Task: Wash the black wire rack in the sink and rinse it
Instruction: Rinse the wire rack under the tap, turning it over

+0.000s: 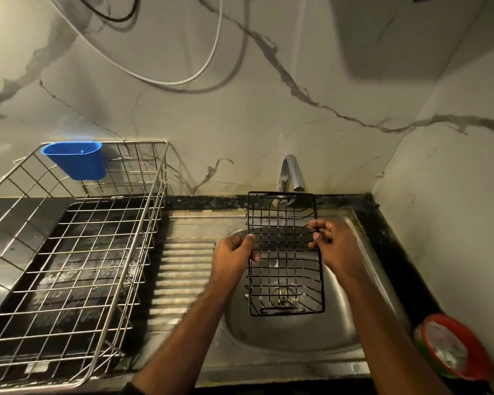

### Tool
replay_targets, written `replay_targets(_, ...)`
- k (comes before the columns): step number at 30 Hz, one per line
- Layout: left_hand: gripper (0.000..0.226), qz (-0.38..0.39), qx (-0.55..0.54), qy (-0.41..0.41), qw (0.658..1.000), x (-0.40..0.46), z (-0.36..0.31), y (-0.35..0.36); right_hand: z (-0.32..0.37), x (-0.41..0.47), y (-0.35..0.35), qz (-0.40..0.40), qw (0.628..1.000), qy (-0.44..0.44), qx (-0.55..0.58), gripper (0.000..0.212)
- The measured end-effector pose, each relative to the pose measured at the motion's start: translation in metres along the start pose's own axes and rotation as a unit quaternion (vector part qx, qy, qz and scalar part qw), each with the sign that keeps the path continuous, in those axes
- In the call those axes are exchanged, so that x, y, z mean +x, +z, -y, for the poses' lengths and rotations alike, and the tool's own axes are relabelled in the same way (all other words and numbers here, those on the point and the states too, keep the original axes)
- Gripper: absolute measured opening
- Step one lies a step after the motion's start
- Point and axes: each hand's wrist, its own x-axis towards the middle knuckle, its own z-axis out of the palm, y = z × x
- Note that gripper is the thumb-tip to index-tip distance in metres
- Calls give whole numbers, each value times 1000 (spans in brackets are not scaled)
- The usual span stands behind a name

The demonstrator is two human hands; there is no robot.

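I hold the black wire rack [285, 277] flat over the steel sink [337, 320], its far end under the chrome tap [291, 173]. My left hand [234, 256] grips the rack's left edge. My right hand [332, 242] pinches its right edge at about the same height. A thin stream of water seems to fall from the tap through the rack's far end. The sink drain [283, 300] shows through the wires near the rack's close end.
A large steel wire dish basket [77, 252] with a blue plastic cup holder [76, 160] fills the counter left of the ribbed drainboard [183, 277]. A red and green tub of white paste [451, 347] sits on the black counter at the right. Cables hang on the marbled wall.
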Motion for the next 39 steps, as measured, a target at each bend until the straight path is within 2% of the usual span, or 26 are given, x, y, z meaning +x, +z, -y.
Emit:
replay_targets(23, 39, -82, -15, -32, 996, -12, -6, -8, 1, 18, 10, 67, 996, -49, 18, 24)
replay_targets(34, 31, -38, 17, -60, 997, -20, -3, 2, -11, 17, 3, 45, 998, -45, 24, 24)
replay_targets(39, 13, -22, 57, -53, 997, -21, -1, 7, -12, 20, 1, 33, 998, -43, 21, 29)
